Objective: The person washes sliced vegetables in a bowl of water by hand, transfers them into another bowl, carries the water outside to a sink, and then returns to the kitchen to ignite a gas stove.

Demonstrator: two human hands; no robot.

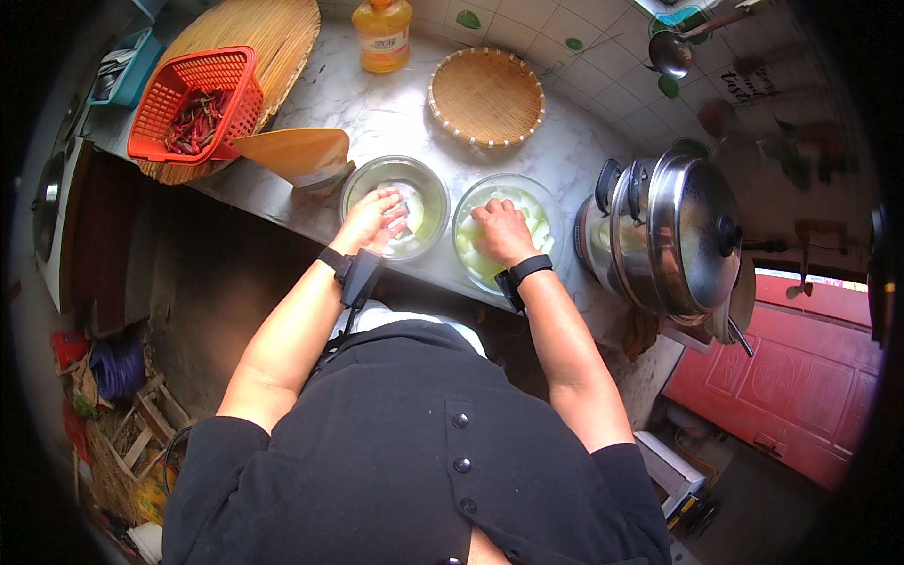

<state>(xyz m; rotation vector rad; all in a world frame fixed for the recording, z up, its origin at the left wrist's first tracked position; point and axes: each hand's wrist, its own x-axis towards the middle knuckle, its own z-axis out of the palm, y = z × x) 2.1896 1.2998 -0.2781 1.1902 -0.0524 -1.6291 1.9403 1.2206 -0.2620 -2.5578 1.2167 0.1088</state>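
On the marble-patterned counter (339, 92) before me stand two round bowls. My left hand (378, 217) is over the left bowl (344, 205), fingers curled and palm partly up; whether it grips a piece is unclear. Pale green and whitish cut pieces (417, 215) lie in that bowl. My right hand (503, 229) reaches into the clear glass bowl (559, 219), its bent fingertips among many pale green cut vegetable pieces (533, 208). Those fingertips are partly hidden, so a hold on a piece cannot be made out. Both wrists wear black straps with devices.
A round woven tray (487, 95) lies behind the bowls. Left are a red plastic basket (244, 85) of red chillies (198, 123), a large woven mat (293, 35) and a tan board-like object (304, 152). A yellow bottle (381, 32) stands behind; a lidded steel steamer (696, 233) stands right.
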